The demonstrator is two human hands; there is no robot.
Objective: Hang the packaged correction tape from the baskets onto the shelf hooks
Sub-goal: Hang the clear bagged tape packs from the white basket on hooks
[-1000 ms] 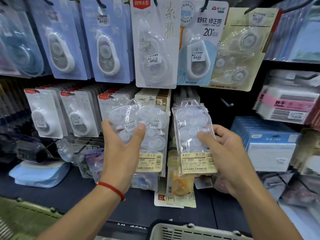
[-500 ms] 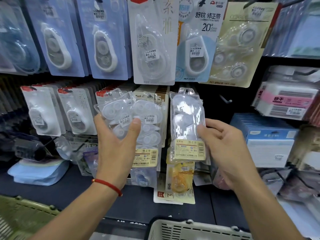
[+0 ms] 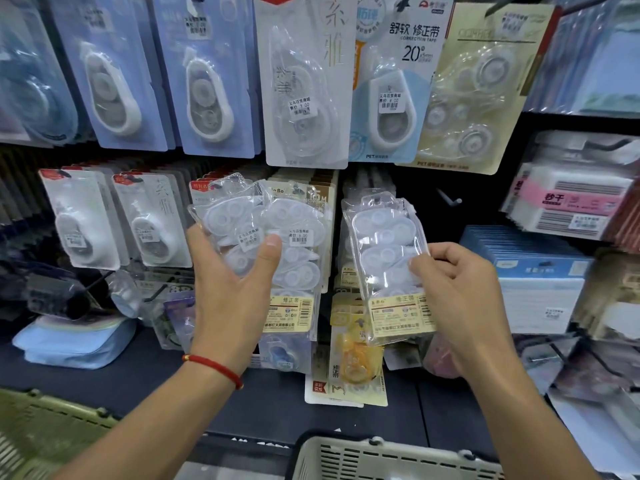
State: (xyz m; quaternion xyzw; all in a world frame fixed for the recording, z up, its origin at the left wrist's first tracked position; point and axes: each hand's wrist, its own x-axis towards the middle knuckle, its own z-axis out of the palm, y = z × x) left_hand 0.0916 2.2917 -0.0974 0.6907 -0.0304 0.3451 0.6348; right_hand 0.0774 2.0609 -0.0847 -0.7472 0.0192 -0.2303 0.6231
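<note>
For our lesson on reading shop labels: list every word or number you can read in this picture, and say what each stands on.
"舒软 修正带", "CORRECTION TAPE", "20": white and blue card, top row.
"PET": foot of that card.
"素雅": white card beside it.
"修正带": yellow label of the pack in the right hand.
"修正带": yellow label of the packs in the left hand.
Price stickers, barcodes, small print: too small or blurred.

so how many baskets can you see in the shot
2. A grey-white basket sits at the bottom edge between the arms; a green basket is in the bottom left corner. Both are cropped, and others may lie out of frame.

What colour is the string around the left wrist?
Red, seen clearly in the head view: the string.
</note>
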